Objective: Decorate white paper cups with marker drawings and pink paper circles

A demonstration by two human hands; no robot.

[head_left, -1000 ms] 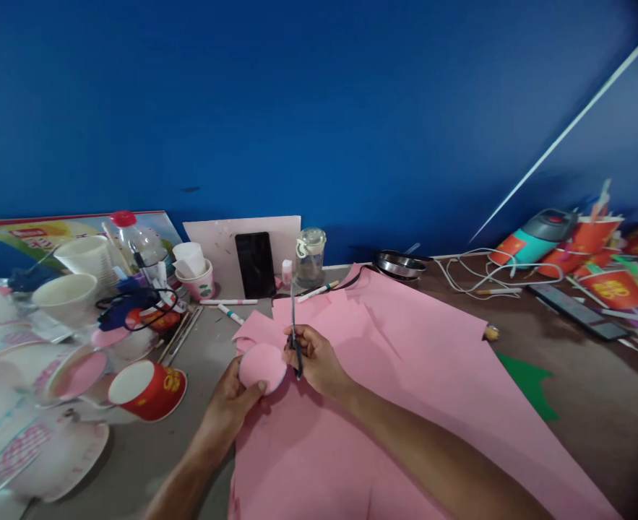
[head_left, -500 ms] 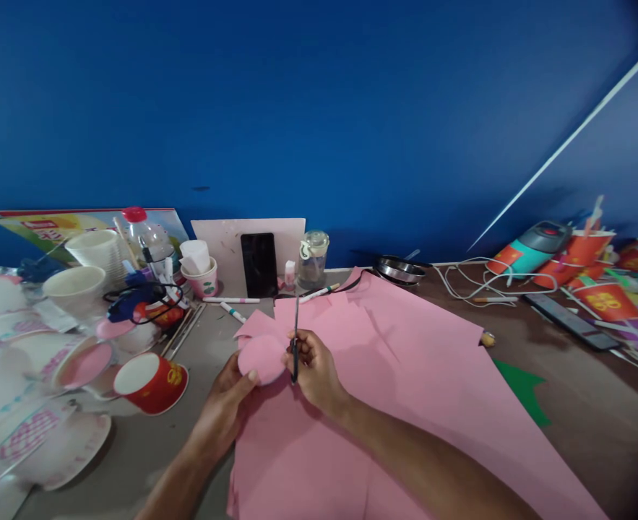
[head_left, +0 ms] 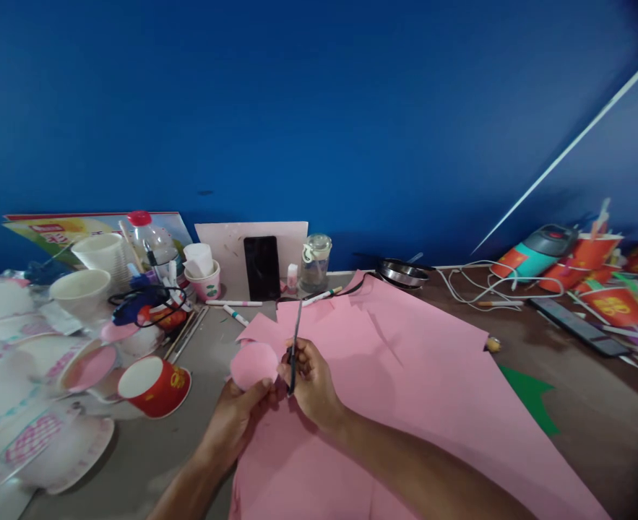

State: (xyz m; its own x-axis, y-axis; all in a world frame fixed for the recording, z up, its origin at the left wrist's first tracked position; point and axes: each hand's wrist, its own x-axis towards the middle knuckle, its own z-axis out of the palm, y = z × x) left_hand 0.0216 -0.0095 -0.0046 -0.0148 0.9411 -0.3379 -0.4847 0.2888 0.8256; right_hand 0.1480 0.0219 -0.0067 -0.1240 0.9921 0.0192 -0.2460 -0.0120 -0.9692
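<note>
A round pink paper piece [head_left: 254, 366] is pinched by my left hand [head_left: 235, 413] at its lower edge, thumb on top. My right hand [head_left: 313, 383] grips black-handled scissors [head_left: 295, 339], whose blades point up and away from me, close together. The scissors are just right of the round piece, and my right fingertips are near its right edge. Both hands are above large pink paper sheets [head_left: 421, 390] on the table. A smaller pink scrap [head_left: 261, 328] lies behind the round piece.
On the left are a red paper cup [head_left: 154, 386], bowls and plates. A phone [head_left: 261, 267] and a glass jar [head_left: 316, 263] stand at the back. To the right lie green paper [head_left: 532, 397], cables and another phone [head_left: 577, 327].
The round piece has moved slightly left and turned in my left hand, whose thumb is now nearer its right side. The view has shifted a little.
</note>
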